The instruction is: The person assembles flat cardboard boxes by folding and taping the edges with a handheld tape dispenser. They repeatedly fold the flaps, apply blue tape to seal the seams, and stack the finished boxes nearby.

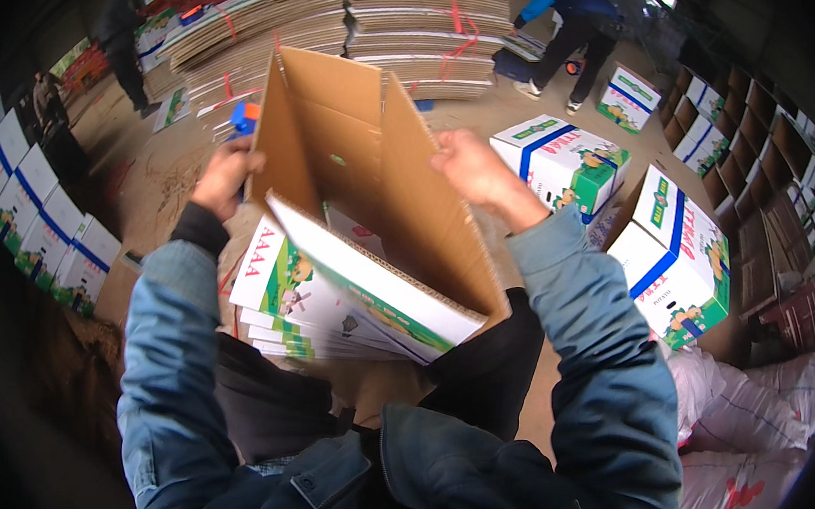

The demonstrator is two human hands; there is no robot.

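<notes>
An opened-out cardboard box point(340, 144), brown inside and printed white and green outside, is tilted in front of me with its top gaping. My left hand point(226, 178) is closed on its left edge. My right hand point(479, 174) grips the upper edge of its right panel. Just beyond my left hand sits a blue and orange tool that looks like a tape dispenser point(243, 117); whether the hand touches it I cannot tell. Under the box lies a stack of flat printed cartons point(267, 277), partly hidden.
Tall bundles of flattened cardboard point(425, 26) stand ahead. Blue-taped cartons point(558, 166) sit on the right, others point(20, 195) line the left. White sacks point(750, 406) lie at lower right. A person point(583, 29) bends over at the back; another person point(123, 41) stands far left.
</notes>
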